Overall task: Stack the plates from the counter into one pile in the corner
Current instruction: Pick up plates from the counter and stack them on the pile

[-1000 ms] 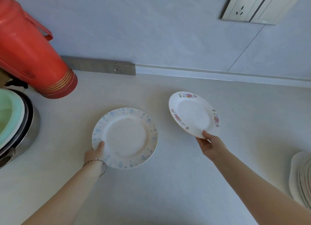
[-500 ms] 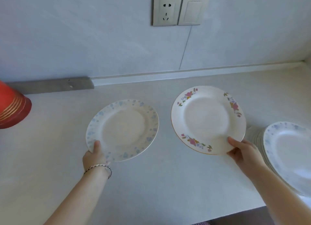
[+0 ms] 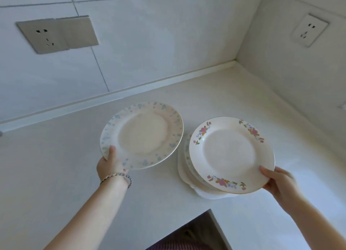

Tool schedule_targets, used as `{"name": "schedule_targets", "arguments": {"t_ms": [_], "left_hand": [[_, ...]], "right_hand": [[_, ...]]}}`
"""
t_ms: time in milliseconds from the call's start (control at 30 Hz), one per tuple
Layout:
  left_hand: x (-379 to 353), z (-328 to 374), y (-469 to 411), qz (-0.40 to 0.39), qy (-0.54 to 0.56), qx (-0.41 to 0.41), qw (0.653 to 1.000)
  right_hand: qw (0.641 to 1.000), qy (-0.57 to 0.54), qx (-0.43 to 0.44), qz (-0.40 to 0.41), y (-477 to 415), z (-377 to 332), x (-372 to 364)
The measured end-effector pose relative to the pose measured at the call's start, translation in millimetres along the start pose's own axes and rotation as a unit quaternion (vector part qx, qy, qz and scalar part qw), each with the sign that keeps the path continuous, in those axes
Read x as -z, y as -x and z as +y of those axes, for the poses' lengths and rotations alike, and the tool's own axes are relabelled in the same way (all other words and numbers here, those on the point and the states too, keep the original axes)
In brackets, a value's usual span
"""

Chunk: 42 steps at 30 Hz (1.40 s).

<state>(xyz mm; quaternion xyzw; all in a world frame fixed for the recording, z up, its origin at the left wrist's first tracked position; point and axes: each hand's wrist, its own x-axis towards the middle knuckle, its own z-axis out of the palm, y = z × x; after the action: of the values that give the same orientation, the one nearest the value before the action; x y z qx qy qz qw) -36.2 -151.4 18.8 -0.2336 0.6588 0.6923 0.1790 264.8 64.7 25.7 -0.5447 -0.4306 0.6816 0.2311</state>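
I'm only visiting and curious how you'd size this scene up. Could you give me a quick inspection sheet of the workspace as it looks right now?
Surface: pale counter running into a wall corner.
Job's things: blue-patterned plate held up left of the pile of plates; flowered plate directly over the pile, contact unclear.
Clutter: nothing seen.
Grippers: left hand grips the blue-patterned plate's near rim, thumb on top; right hand grips the flowered plate's near rim.
Cables: nothing seen.
Surroundings: tiled walls; grey socket panel on the back wall; white socket on the right wall.
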Motion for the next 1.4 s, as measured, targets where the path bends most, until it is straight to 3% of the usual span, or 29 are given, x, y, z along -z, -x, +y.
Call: {"name": "schedule_targets", "arguments": {"t_ms": [567,700,867,1033,1400], "left_hand": [[-72.0,-8.1,52.5,-0.035,0.006,-0.063,0.997],[-83.4,-8.0,49.9,-0.033,0.003,-0.068,0.997],[-91.5,-12.4,44.1,-0.039,-0.006,-0.069,0.997],[-97.7,-15.9,36.7,-0.057,-0.016,-0.063,0.996],[-101.3,-18.7,29.4,-0.099,-0.072,-0.077,0.989]], "right_hand": [[0.999,-0.009,-0.041,0.001,-32.5,31.0,32.8],[0.985,0.155,0.036,0.070,-30.5,39.5,28.0],[0.915,0.363,0.100,0.143,-35.0,53.9,28.5],[0.962,0.222,0.083,0.134,-56.8,41.8,3.7],[0.949,0.278,0.064,0.136,-67.5,40.0,-29.5]]}}
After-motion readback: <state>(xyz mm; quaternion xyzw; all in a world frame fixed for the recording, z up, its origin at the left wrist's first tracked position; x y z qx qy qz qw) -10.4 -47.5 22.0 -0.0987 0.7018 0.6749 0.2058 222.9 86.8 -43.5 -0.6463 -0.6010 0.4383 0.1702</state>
